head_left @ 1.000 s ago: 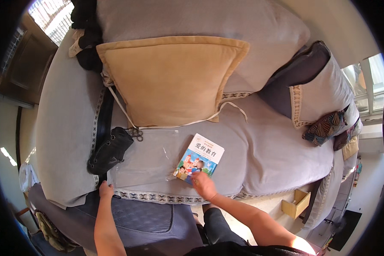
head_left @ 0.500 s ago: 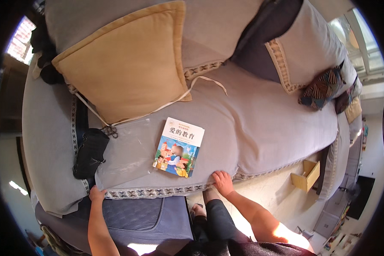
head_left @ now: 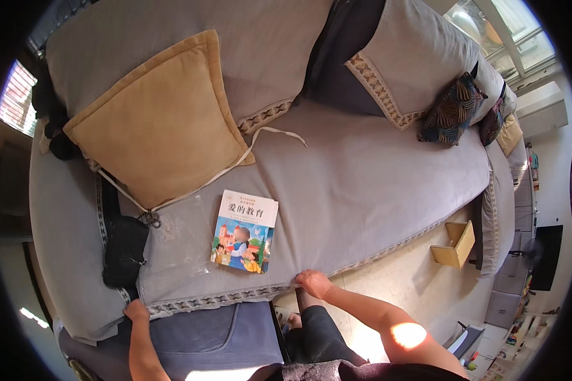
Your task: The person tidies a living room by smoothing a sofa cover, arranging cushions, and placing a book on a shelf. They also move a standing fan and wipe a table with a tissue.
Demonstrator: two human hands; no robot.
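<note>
A grey sofa cover (head_left: 375, 165) with a patterned trim spreads over the seat. At the front left corner, my left hand (head_left: 136, 310) is closed on the cover's trimmed edge. My right hand (head_left: 314, 283) grips the same front edge further right, fingers curled over it. Between and beyond my hands lies a book (head_left: 243, 232) with a white and colourful illustrated cover, face up. Left of the book, a clear plastic bag (head_left: 178, 247) rests flat on the cover. A black pouch-like item (head_left: 124, 251) sits near the left armrest.
A tan cushion (head_left: 159, 120) with a white cord leans on the backrest. Dark patterned cushions (head_left: 454, 111) stand at the far right. A small wooden stool (head_left: 454, 244) is on the floor to the right. Below my left hand is a dark blue padded seat (head_left: 197, 330).
Creases in the middle of the cover have flattened, and its front edge beside my right hand runs straighter. My right fingers have curled tighter on the edge. The whole view has shifted.
</note>
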